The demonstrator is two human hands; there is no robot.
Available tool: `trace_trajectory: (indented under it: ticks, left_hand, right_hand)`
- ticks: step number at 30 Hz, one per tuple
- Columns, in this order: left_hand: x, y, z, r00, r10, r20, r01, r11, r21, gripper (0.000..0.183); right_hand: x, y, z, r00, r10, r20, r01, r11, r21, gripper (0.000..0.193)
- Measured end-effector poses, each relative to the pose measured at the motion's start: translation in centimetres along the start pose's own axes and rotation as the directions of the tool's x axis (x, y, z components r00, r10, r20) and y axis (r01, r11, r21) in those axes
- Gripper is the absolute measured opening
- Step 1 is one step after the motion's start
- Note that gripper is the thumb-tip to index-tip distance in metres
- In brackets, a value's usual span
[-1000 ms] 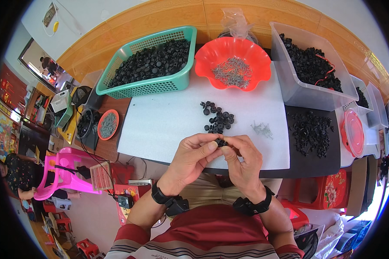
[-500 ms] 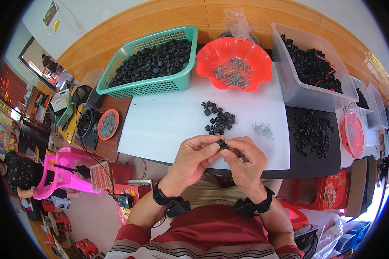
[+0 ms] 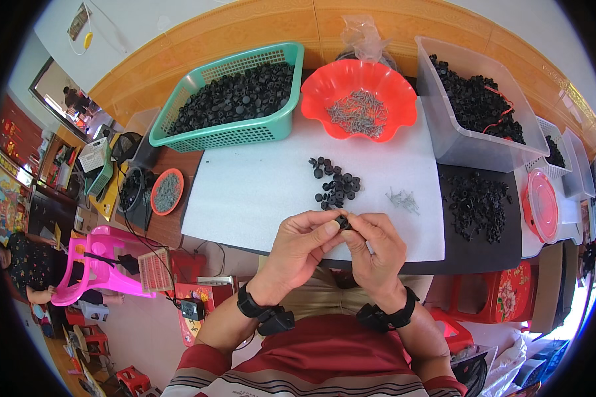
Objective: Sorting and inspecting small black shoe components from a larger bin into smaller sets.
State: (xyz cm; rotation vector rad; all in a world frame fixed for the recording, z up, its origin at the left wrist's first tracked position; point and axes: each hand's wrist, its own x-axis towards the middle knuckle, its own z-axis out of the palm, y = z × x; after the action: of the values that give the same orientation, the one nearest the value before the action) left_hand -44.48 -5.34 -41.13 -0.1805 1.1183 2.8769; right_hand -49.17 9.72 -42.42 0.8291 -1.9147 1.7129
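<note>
My left hand (image 3: 303,246) and my right hand (image 3: 375,250) meet above the front edge of the white sheet (image 3: 245,192). Between their fingertips is a small black plastic part (image 3: 342,223), pinched from both sides; its finer shape is partly covered by the fingers. Just beyond lies a loose group of round black plastic caps (image 3: 338,188). To the right of these rests a little heap of thin metal screws or pins (image 3: 402,200), too small to tell which.
A green basket (image 3: 225,132) of black caps, a red wavy-rimmed bowl (image 3: 318,79) of metal pins and a clear bin (image 3: 483,155) of black parts line the back. Small black pieces (image 3: 477,205) lie at the right. Leftward are an orange dish (image 3: 167,192) and a pink chair (image 3: 102,264), with a person (image 3: 36,268) beside it.
Both hands stay together at the same spot, the fingers shifting slightly around the black part, which appears turned a little. The loose caps, pins and containers remain where they were.
</note>
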Motion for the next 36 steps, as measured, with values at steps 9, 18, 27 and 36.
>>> trace_trajectory:
  ticks: [9, 18, 27, 36]
  left_hand:
    - [-0.2, -0.2, 0.6, 0.999, 0.041, -0.036, -0.039, 0.999, 0.037, 0.02]
    - [-0.3, -0.8, 0.7, 0.995, 0.074, -0.065, -0.07, 0.995, 0.071, 0.021]
    - [-0.6, -1.1, 0.5, 0.992, 0.115, -0.057, -0.101, 0.973, 0.21, 0.021]
    - [-1.0, -0.5, 1.4, 0.992, 0.116, 0.04, -0.122, 0.965, 0.233, 0.024]
  right_hand:
    - [0.0, 0.2, 0.2, 0.989, -0.143, -0.027, 0.14, 0.985, -0.103, 0.031]
    - [-0.3, 0.7, 0.1, 0.976, -0.216, -0.006, 0.212, 0.965, -0.151, 0.038]
    - [-0.5, 0.5, -0.1, 0.989, -0.148, -0.009, 0.146, 0.981, -0.127, 0.035]
    - [-0.1, 0.2, -1.3, 0.999, -0.034, 0.035, 0.034, 0.999, 0.015, 0.026]
